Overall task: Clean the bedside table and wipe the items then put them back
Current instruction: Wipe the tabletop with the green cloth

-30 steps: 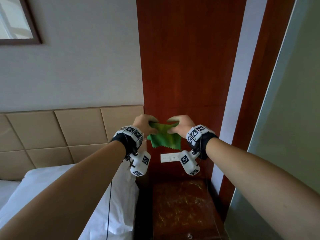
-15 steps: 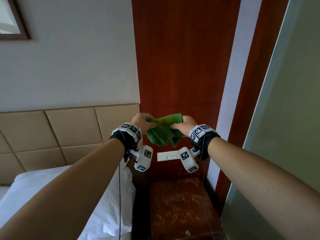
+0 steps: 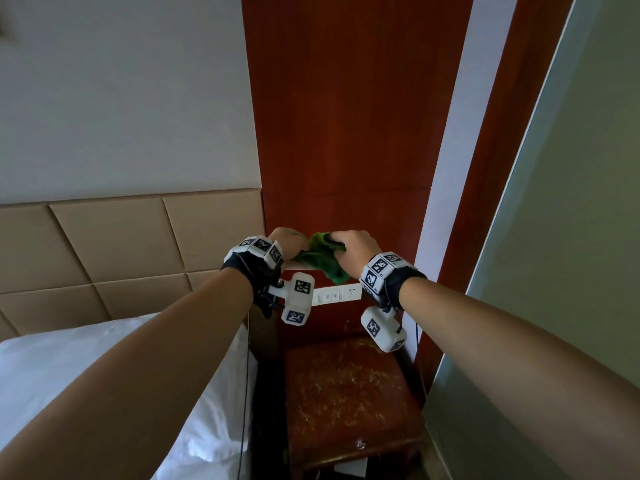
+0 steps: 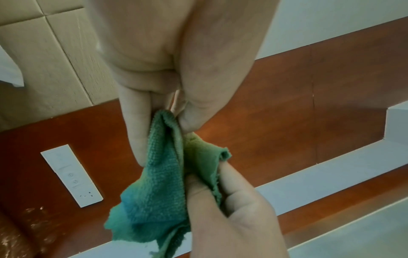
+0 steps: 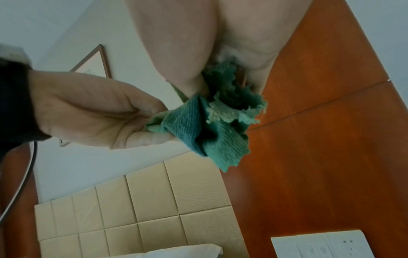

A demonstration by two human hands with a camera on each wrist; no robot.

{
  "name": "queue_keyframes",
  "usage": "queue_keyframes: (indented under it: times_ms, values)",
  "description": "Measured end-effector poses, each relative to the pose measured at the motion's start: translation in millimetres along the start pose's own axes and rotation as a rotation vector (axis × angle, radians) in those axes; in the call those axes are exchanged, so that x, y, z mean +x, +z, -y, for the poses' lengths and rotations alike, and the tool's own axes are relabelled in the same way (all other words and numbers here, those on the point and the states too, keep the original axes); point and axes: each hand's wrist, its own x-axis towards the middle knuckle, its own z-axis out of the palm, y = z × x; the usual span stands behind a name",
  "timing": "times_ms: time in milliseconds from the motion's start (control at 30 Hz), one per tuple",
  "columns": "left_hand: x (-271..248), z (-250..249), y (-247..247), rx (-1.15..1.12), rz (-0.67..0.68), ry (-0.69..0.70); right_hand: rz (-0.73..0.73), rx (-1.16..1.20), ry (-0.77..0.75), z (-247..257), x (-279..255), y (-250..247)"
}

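Above the bedside tabletop [image 3: 349, 396], a person's two hands bunch a green cloth [image 3: 320, 259] between them at chest height, close to the red-brown wall panel [image 3: 346, 133]. The left hand [image 3: 287, 242] pinches one gathered edge between thumb and fingers; the right hand [image 3: 353, 249] has its fingers curled round the other side, so the cloth hangs as a crumpled wad bridging the two, its loose corner dangling toward a white switch-and-socket plate [image 3: 337, 294] on the panel.

The tabletop, dark wood with pale scuffs and streaks across its surface, lies straight below and a little nearer the camera than the hands, squeezed between the white bed [image 3: 104, 375] on the left and a grey-green panel [image 3: 554, 306] on the right. Its long axis runs away from the viewer toward the wall. Both hands sit about equally far above it, the right one more directly over its far right corner. No items show on its top; wiping would seem to call for a drop straight down with the cloth balled in one hand.

No brand or legible writing appears. The wrist bands carry only black-and-white square markers, and the wall plate shows small symbols too faint to read.
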Motion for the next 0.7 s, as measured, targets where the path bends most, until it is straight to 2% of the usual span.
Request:
queue_keyframes:
  times_ms: [100, 233, 300, 400, 500, 600, 700]
  values:
    - [12.3, -8.2, 9.4, -0.127, 0.047, -0.036, 0.049, 0.054, 0.002, -16.7, 8.7, -2.0]
    - [30.5, -21.2, 26.7, -0.243, 0.077, -0.085, 0.180, 0.317, 0.066, -43.2, 28.0, -0.9]
    - [40.3, -27.0, 36.8, -0.406, 0.131, -0.141, 0.251, 0.321, 0.066, -60.4, 40.3, -0.4]
    - [60.6, -34.2, 51.3, -0.486, 0.197, -0.145, 0.231, 0.243, 0.046, -89.8, 60.8, -2.1]
    - [76.6, -41.3, 60.9, -0.373, 0.260, -0.104, 0.215, 0.346, 0.082, -115.5, 79.3, -9.0]
    - [94.5, -44.8, 69.1, -0.193, 0.251, -0.051, 0.295, 0.451, 0.089, -132.9, 92.9, -18.5]
    - [106.3, -50.0, 80.7, -0.189, 0.198, -0.042, 0.363, 0.457, 0.055, -147.5, 105.9, -23.0]
